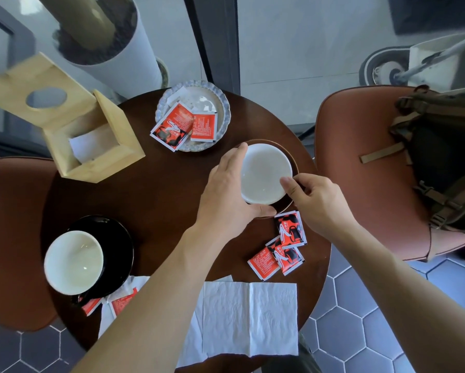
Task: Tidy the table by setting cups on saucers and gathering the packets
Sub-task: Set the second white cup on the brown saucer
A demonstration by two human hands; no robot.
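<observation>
Both hands grip the empty white ceramic cup (265,172) on its brown saucer (286,204): left hand (227,196) cupping its side, right hand (316,201) pinching the rim.

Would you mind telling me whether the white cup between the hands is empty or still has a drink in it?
Empty: the white cup, upright on its brown saucer, shows a bare pale interior, with no liquid visible.

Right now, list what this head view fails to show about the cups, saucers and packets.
- Brown saucer: mostly hidden under the white cup and both hands.
- Whether that cup rests on the saucer or is lifted: unclear; left hand and right hand cover its sides.
- Packets by the black saucer: partly hidden by the saucer and left forearm; count uncertain.
- Packet print: too small to read.
</observation>
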